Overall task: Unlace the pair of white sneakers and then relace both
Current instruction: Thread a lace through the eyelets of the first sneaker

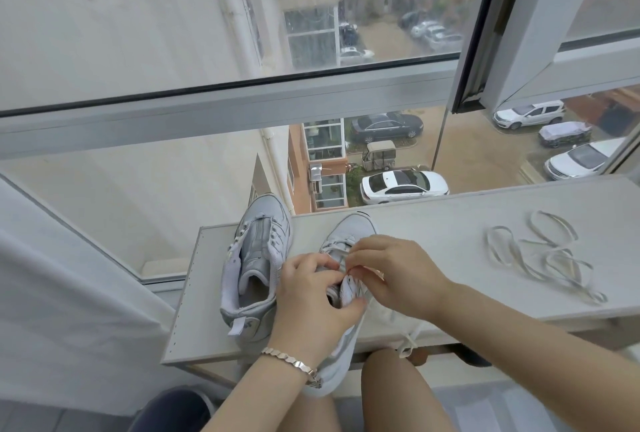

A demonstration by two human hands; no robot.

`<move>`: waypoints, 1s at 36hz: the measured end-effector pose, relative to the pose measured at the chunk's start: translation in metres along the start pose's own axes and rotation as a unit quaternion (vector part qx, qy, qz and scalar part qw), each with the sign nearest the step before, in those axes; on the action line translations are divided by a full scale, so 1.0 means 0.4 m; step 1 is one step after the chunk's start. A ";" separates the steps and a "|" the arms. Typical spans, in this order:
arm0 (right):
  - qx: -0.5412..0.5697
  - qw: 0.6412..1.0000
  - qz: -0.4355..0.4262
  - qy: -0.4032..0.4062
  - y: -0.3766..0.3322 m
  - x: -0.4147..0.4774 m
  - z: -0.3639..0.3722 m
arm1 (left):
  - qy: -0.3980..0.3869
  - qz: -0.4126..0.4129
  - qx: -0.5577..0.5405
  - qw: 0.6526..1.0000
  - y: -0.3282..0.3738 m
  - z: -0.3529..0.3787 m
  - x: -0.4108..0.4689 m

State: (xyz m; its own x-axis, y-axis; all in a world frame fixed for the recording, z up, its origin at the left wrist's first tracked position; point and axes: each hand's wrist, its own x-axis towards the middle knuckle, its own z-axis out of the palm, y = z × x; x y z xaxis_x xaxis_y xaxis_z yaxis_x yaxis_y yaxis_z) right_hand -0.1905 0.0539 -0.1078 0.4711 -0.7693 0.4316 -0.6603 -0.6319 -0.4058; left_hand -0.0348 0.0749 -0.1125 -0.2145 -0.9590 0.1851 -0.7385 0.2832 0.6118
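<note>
Two white sneakers stand on a pale shelf board (450, 224) by the window. The left sneaker (256, 258) has bare eyelets and no lace. The right sneaker (349, 231) lies under both hands, its heel hanging over the board's front edge. My left hand (311, 303) grips its tongue and collar. My right hand (391, 272) pinches the lace at the upper eyelets. A loose lace end (410, 338) dangles off the front edge. A removed white lace (547, 255) lies in a tangle on the right of the board.
Large window glass rises right behind the board, with a street and parked cars far below. A white curtain (69, 293) hangs at the left. My bare knees sit under the board's front edge.
</note>
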 end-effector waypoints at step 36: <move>0.034 0.947 0.320 -0.020 0.027 -0.016 -0.069 | 0.023 -0.146 0.057 0.987 0.043 0.046 0.046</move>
State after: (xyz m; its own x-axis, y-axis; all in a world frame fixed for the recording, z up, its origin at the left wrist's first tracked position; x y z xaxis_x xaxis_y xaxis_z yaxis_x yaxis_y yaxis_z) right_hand -0.2168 0.0544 -0.0927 0.0093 -0.9987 0.0496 -0.7796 -0.0383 -0.6251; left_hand -0.0632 0.0619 -0.1128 0.0455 -0.9977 0.0504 -0.8319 -0.0100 0.5548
